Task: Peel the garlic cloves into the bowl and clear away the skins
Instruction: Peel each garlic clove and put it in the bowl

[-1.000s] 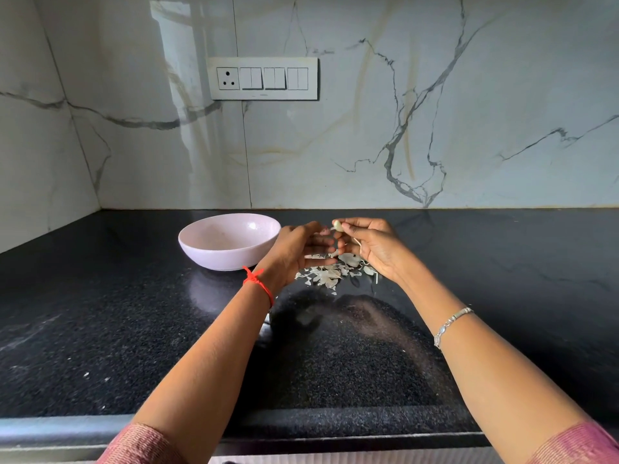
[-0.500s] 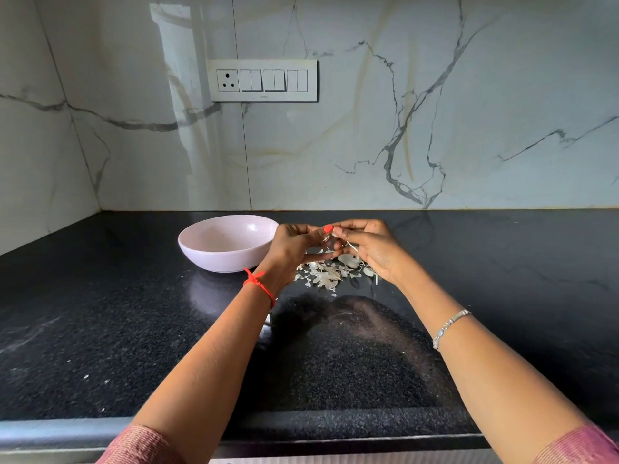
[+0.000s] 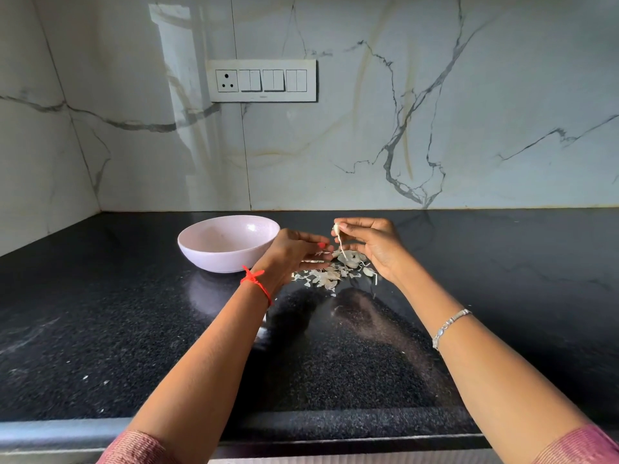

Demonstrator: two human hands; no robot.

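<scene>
A black speckled countertop [image 3: 100, 329] carries a pale pink bowl [image 3: 228, 244] and, near it, scattered garlic skins [image 3: 331, 274].

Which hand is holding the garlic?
The right hand, the one with the silver bracelet, pinches the garlic. The left hand, with the red thread, isn't holding it.

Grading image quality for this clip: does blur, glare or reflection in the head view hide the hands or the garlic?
Head view: the left hand is motion-blurred at its fingers, so its grip is unreadable; the right hand pinching the garlic clove is sharp. Head view: the countertop mirrors the bowl, and a bright glare streak crosses the marble wall; the skins are legible.
</scene>
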